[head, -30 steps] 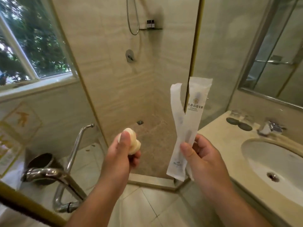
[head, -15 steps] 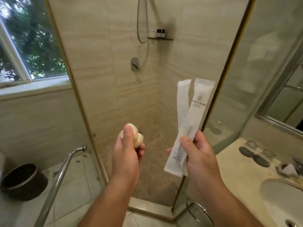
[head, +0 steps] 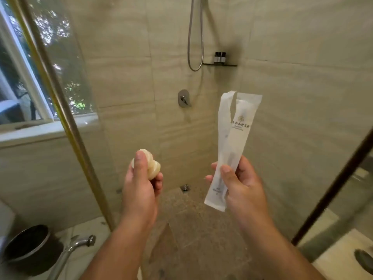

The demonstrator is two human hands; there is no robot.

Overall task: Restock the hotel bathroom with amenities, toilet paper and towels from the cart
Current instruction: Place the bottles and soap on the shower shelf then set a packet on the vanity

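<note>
My left hand (head: 141,186) grips two small round cream soaps (head: 152,165), thumb pressed on top. My right hand (head: 241,184) pinches two long white amenity packets (head: 232,142), held upright and fanned apart at the top; the front one bears a gold logo and printed text. Both hands are raised in front of the open shower stall. On the far shower wall a thin dark shelf (head: 220,65) carries two small dark bottles (head: 220,57).
The glass shower panel's gold frame (head: 60,110) runs down on the left, a dark-edged glass panel (head: 331,190) on the right. A dark waste bin (head: 28,249) and a metal rail (head: 68,253) stand lower left. The counter corner (head: 343,257) shows lower right. The shower hose (head: 194,37) and the mixer valve (head: 183,98) are ahead.
The view has swung left and closer into the shower stall; the sink has slid out of sight. Both hands keep the same hold on the soaps and packets.
</note>
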